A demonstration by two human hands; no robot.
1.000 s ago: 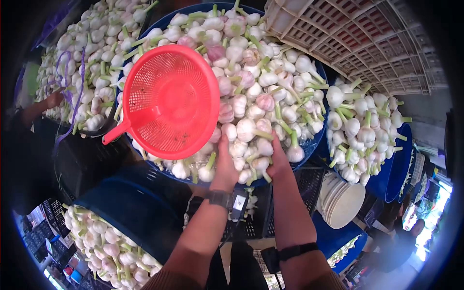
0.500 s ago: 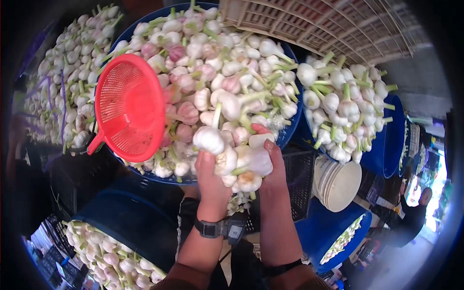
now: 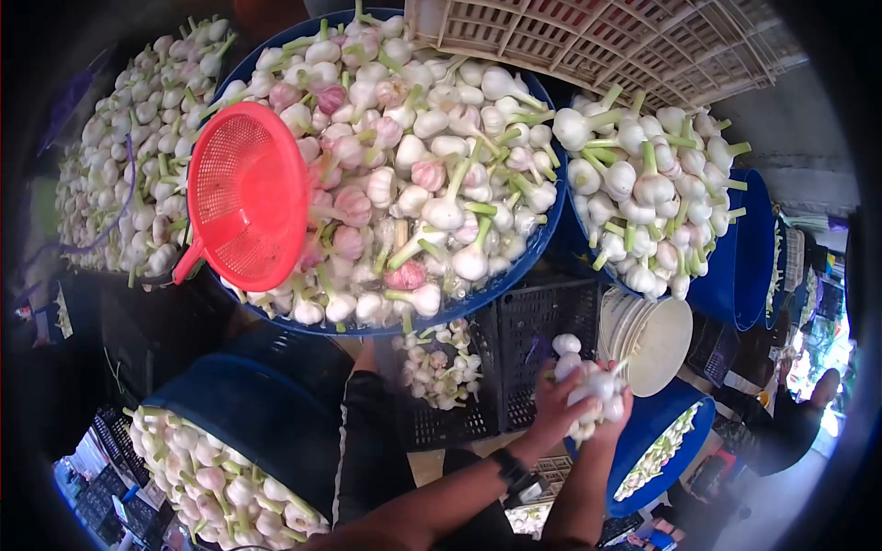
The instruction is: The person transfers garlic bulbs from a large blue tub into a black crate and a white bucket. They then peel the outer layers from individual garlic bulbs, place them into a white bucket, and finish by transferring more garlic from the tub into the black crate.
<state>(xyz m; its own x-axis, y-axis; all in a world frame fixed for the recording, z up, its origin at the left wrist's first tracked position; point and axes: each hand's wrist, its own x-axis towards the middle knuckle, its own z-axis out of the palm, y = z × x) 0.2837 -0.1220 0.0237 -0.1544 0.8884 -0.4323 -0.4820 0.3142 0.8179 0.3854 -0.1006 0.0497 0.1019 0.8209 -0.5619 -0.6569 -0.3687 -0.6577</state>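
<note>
Both my hands cup a bunch of garlic bulbs (image 3: 588, 386) low at the right, in front of a black crate. My left hand (image 3: 549, 410) grips the bunch from the left, a watch on its wrist. My right hand (image 3: 614, 415) closes on it from the right and is mostly hidden by the bulbs. Above lies a big blue basin (image 3: 514, 262) heaped with white and pink garlic (image 3: 423, 174). A red plastic colander (image 3: 246, 195) rests tilted on the heap's left side.
A second blue basin (image 3: 749, 248) of garlic stands right, another garlic pile (image 3: 119, 156) left, a blue tub of garlic (image 3: 207, 477) bottom left. White plates (image 3: 657, 344) stack beside black crates (image 3: 542, 317). A cream crate (image 3: 625, 41) lies behind. Another person (image 3: 790, 418) stands far right.
My hands lifted a bunch of garlic off the heap's front and carried it down and to the right, away from the basin. The colander stayed on the pile.
</note>
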